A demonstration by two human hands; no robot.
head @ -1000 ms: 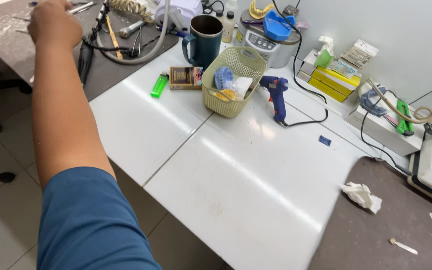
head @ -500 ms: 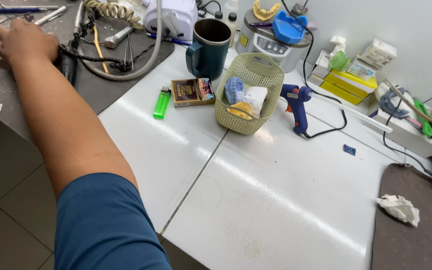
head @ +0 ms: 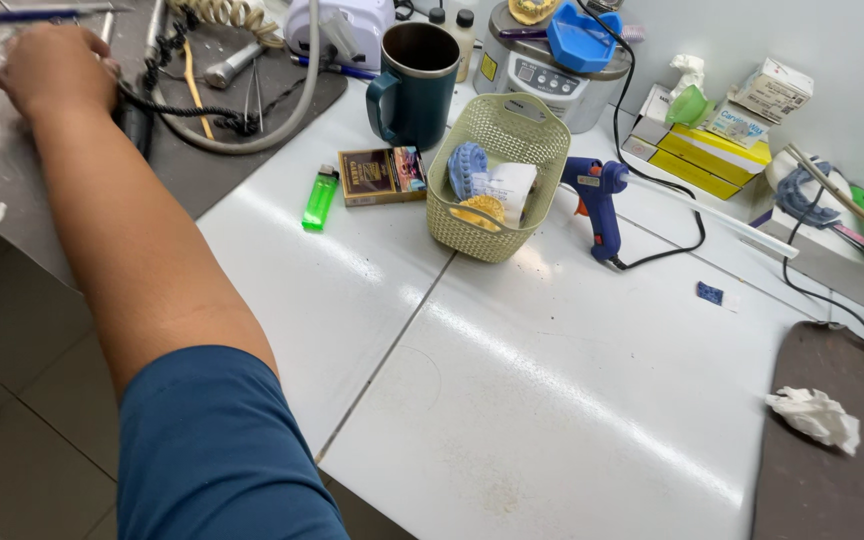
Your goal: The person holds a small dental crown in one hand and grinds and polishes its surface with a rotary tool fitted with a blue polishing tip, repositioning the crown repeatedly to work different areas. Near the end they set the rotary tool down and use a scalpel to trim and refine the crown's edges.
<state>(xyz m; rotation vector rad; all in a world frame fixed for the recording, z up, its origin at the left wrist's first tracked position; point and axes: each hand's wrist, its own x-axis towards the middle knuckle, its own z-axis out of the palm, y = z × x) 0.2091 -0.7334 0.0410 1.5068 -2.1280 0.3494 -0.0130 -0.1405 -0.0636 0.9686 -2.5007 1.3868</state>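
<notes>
A single head-worn camera is looking steeply down and forward across the white desk [head: 572, 400] from its near edge, facing the wall along the far edge. It is sitting close above the person's outstretched left arm, with the left hand [head: 52, 70] reaching the upper left corner of the view.

A lighter [head: 320, 197] lies left of a small box [head: 382, 175], with a basket [head: 498, 180] right of it and a mug [head: 415, 86] behind.
</notes>
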